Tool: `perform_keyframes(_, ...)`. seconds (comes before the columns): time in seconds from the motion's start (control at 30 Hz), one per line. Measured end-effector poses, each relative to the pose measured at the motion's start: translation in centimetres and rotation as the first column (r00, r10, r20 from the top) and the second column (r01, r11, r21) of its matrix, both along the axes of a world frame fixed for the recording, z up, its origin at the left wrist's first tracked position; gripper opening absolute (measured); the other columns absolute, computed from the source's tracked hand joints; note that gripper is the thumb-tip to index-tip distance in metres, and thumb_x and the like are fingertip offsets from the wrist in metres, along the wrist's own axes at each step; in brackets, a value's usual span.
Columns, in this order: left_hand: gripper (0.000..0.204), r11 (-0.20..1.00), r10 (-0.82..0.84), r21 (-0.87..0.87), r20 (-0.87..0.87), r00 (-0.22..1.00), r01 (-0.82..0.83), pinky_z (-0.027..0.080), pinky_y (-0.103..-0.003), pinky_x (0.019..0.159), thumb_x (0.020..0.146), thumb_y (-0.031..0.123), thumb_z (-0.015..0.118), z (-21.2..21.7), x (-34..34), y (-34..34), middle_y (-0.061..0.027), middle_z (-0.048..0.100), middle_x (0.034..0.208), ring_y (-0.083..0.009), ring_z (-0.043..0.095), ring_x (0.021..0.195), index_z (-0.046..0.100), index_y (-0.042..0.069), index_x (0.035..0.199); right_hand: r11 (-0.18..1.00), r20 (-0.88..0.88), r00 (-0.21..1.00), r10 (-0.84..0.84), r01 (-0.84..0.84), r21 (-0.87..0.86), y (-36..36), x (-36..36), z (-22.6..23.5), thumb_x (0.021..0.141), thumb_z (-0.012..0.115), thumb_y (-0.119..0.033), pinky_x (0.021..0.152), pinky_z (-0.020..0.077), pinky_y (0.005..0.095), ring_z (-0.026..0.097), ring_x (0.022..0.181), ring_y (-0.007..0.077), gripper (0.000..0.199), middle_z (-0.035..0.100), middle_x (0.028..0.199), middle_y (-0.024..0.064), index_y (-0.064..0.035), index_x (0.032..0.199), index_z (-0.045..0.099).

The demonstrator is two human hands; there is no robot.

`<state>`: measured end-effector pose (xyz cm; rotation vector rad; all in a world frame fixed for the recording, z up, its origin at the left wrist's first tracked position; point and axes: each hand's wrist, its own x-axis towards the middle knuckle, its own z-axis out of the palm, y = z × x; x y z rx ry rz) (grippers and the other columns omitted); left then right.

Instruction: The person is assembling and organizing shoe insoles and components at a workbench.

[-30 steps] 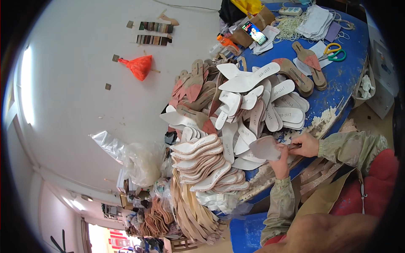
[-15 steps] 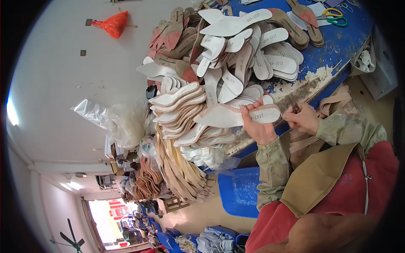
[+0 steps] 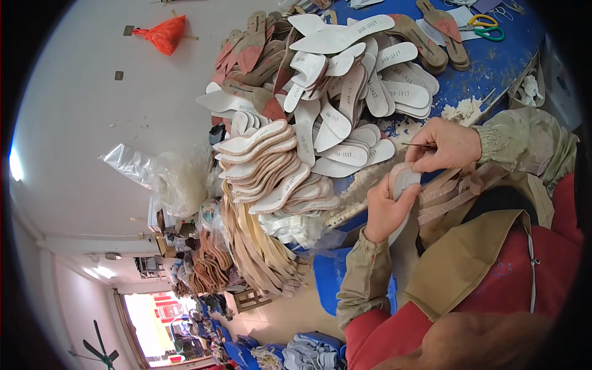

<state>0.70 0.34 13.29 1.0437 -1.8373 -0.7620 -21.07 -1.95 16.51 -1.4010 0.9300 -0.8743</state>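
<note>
My left hand (image 3: 390, 208) is closed round a white shoe insole (image 3: 405, 180), its thumb on the white face near the rounded end. A tan band runs along that end's rim, and the rest of the insole is mostly hidden behind the hand. My right hand (image 3: 447, 145) is pinched at the same rim, touching it with thumb and fingertip. A thin dark metal tool (image 3: 420, 145) sticks out from between its fingers; its kind does not show. Tan strips (image 3: 453, 191) lie just beside both hands.
The blue worktable (image 3: 493, 58) carries a heap of white insoles (image 3: 404, 94) and a stack of tan-rimmed insoles (image 3: 262, 163). Scissors (image 3: 486, 27) lie at its far end. Beige strips (image 3: 253, 240) hang off the edge, close to a blue bin (image 3: 327, 280).
The insole has turned and come closer to my body, its rounded end now between both hands. My right hand has moved onto its rim, and my left grip has shifted.
</note>
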Motion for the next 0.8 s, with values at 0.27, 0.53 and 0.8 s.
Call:
perform_keyframes(0.27, 0.02, 0.938, 0.064, 0.343, -0.318, 0.946, 0.051, 0.042, -0.021, 0.064, 0.085, 0.009, 0.066, -2.9, -1.0, 1.7, -0.004, 0.062, 0.078, -0.0119, 0.051, 0.065, 0.063, -0.003, 0.101, 0.999, 0.013, 1.0, -0.012, 0.012, -0.053, 0.3, -1.6, 0.1, 0.075, 0.066, -0.005, 0.05, 0.0375, 0.018, 0.045, 0.054, 0.0057, 0.006, 0.059, 0.063, 0.0007, -0.0012, 0.079, 0.069)
perform_keyframes(0.53, 0.017, 0.862, 0.489, 0.477, -0.698, 0.523, -0.171, 0.043, -0.022, 0.067, 0.086, 0.011, 0.064, -6.4, -6.8, 1.6, -0.0051, 0.063, 0.084, -0.0119, 0.053, 0.07, 0.06, 0.0, 0.099, 0.954, 0.146, 0.957, -0.25, 0.217, 0.208, 2.9, 2.5, -5.3, 0.075, 0.066, -0.005, 0.051, 0.0365, 0.0185, 0.043, 0.054, 0.0062, 0.007, 0.057, 0.06, -0.0003, -0.0013, 0.069, 0.064)
perform_keyframes(0.8, 0.025, 0.799, 0.44, 0.601, -0.573, 0.691, -0.009, 0.043, -0.025, 0.076, 0.084, 0.01, 0.063, -8.6, -4.3, 1.9, -0.0104, 0.062, 0.099, -0.014, 0.055, 0.083, 0.056, 0.0, 0.106, 0.952, -0.171, 0.943, -0.286, 0.259, -0.162, 5.5, 2.7, -11.8, 0.074, 0.067, -0.007, 0.05, 0.0337, 0.0247, 0.036, 0.05, 0.0119, 0.019, 0.048, 0.054, 0.0002, -0.0021, 0.062, 0.053)
